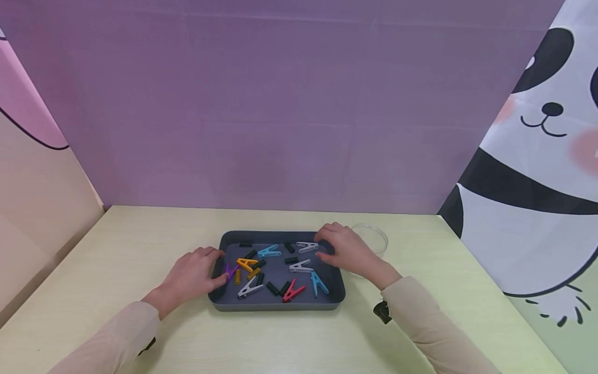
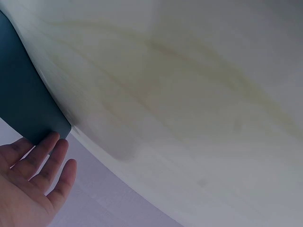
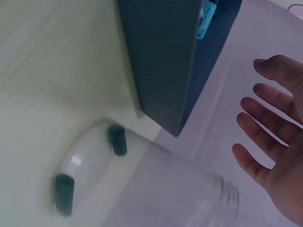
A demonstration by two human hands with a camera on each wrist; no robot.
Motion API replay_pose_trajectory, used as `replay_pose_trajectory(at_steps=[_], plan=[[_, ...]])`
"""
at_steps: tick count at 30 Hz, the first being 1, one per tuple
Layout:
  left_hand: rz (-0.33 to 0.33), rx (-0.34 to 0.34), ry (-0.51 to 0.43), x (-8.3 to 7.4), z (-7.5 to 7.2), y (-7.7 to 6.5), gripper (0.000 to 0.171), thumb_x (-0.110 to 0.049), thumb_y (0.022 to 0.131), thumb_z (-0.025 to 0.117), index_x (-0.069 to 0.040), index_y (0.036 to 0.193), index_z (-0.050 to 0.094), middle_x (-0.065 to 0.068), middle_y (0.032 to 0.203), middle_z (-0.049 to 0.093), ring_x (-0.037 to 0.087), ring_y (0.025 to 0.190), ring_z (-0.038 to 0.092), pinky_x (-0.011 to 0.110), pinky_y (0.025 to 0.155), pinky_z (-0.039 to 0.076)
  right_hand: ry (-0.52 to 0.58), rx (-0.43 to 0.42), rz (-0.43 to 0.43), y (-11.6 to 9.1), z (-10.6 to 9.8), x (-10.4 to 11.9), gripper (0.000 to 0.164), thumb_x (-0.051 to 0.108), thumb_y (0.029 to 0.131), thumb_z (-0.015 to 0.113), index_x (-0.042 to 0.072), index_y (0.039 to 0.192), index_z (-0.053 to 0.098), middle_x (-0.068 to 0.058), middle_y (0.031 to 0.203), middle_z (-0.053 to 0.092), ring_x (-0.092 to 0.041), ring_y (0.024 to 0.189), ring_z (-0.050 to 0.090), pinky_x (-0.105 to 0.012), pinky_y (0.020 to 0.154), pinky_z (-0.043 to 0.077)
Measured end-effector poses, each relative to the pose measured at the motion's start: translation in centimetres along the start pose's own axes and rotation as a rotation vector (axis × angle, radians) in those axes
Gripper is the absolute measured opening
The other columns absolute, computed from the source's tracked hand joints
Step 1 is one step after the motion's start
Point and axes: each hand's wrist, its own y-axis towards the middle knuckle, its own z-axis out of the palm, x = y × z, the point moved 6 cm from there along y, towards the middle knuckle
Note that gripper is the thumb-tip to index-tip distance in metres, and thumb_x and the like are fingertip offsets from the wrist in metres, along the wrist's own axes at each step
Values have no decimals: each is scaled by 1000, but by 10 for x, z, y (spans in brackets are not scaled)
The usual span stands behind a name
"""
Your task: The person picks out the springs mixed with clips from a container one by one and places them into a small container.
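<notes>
The grey tray (image 1: pixel 277 306) sits on the pale surface (image 1: pixel 261 343) between both hands, coloured clips (image 1: pixel 293 291) and springs (image 1: pixel 238 277) scattered inside. The left hand (image 1: pixel 193 272) has a relaxed grip at the tray's left wall (whether its thumb touches the purple clip (image 1: pixel 233 272), I cannot tell). The right hand (image 1: pixel 348 249), grip empty and fingers spread, is near the right end, beside a clear jar (image 3: pixel 165 184).
</notes>
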Motion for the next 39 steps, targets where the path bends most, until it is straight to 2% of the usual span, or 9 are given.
replay_pose_trajectory(at_steps=[12,23,39], plan=[[13,-14,-5,-2,-2,0,52,-44,75,66,-5,110,61,13,110,62,28,98,59,43,82,51,-16,56,-52,6,28,11,27,24,77,71,12,100,64,0,99,62,-17,93,55,-36,81,47],[7,-12,-3,-2,-3,-1,52,-44,76,66,-6,110,61,13,110,62,28,98,59,43,82,51,-44,65,-131,17,41,17,23,22,78,70,12,98,65,-1,97,62,-18,92,55,-37,82,47],[6,-4,1,-2,-3,-1,53,-45,75,66,-6,111,61,13,111,62,28,99,59,44,82,51,-58,154,-118,33,54,17,18,22,81,68,14,97,65,0,97,62,-17,92,55,-37,79,48]])
